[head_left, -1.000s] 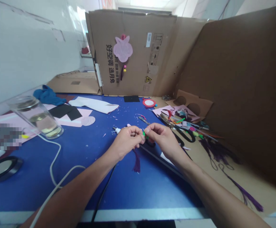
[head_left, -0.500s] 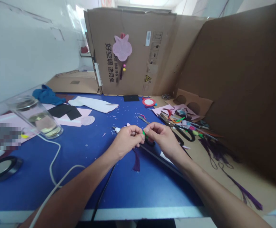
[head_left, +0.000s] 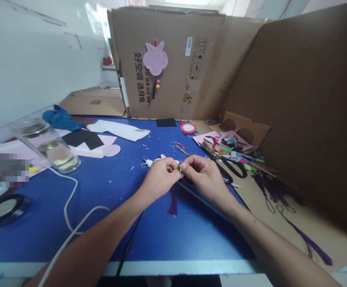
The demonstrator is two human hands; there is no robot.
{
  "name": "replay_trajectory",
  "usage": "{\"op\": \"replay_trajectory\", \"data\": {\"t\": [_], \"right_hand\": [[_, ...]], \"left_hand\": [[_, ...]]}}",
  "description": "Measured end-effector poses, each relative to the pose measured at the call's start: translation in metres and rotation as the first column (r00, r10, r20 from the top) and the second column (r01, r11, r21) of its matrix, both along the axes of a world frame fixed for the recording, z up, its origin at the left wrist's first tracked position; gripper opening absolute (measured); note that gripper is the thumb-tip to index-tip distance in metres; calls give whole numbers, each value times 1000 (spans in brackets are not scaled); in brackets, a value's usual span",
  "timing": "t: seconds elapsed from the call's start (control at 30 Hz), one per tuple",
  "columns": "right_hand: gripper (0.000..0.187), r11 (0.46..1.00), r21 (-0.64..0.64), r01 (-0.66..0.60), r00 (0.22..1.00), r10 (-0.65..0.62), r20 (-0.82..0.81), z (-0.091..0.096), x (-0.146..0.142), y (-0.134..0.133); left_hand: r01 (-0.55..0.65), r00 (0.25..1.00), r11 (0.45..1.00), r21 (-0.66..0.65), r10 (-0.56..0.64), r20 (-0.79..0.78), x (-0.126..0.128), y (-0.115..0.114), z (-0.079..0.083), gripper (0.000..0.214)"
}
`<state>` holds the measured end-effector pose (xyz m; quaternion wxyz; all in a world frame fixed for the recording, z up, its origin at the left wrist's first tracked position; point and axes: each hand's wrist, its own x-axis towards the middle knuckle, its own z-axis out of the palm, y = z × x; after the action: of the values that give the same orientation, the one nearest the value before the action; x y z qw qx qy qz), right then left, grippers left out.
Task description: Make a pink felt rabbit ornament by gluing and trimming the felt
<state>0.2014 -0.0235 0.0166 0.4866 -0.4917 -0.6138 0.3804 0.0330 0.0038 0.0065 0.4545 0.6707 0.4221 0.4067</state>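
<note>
My left hand [head_left: 161, 177] and my right hand [head_left: 202, 175] meet over the blue table, both closed in a pinch. Between their fingertips shows a small green bead [head_left: 179, 168], mostly covered by the fingers. A purple tassel [head_left: 172, 205] hangs or lies just below my left hand; its upper end is hidden. Behind the hands, part of a pink paper cut-out [head_left: 162, 157] peeks out. A white tool with a dark tip [head_left: 148, 162] points out left of my left hand. Black-handled scissors [head_left: 229, 169] lie just right of my right hand.
Purple tassels [head_left: 314, 245] lie on cardboard at right. A glass of liquid [head_left: 56, 149], a white cable [head_left: 68, 207] and a tape roll [head_left: 4, 209] are at left. Cardboard walls [head_left: 203, 79] rise behind, with a pink cut-out [head_left: 155, 59] hanging there. Paper scraps [head_left: 148, 141] litter the table.
My fingertips have shifted slightly around the green bead, and less of it shows. More of the pink cut-out is visible behind my hands. The camera view has moved a little.
</note>
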Motion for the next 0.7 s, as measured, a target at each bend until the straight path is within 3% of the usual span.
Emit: {"op": "replay_trajectory", "data": {"t": [0.1, 0.23, 0.37, 0.7], "right_hand": [[29, 1000, -4, 4, 1000, -4, 2, 1, 1, 0], [31, 999, -46, 24, 998, -27, -61, 3, 8, 5], [31, 997, -69, 42, 996, -47, -77, 5, 12, 8], [32, 996, -76, -41, 995, 33, -96, 1, 7, 7]], "left_hand": [[-5, 1000, 1000, -14, 5, 14, 1, 0, -1, 11], [69, 991, 988, -137, -52, 122, -1, 1, 1, 11], [48, 986, 977, -206, -13, 164, -2, 1, 6, 18], [98, 991, 989, -110, -86, 101, -2, 0, 3, 16]]}}
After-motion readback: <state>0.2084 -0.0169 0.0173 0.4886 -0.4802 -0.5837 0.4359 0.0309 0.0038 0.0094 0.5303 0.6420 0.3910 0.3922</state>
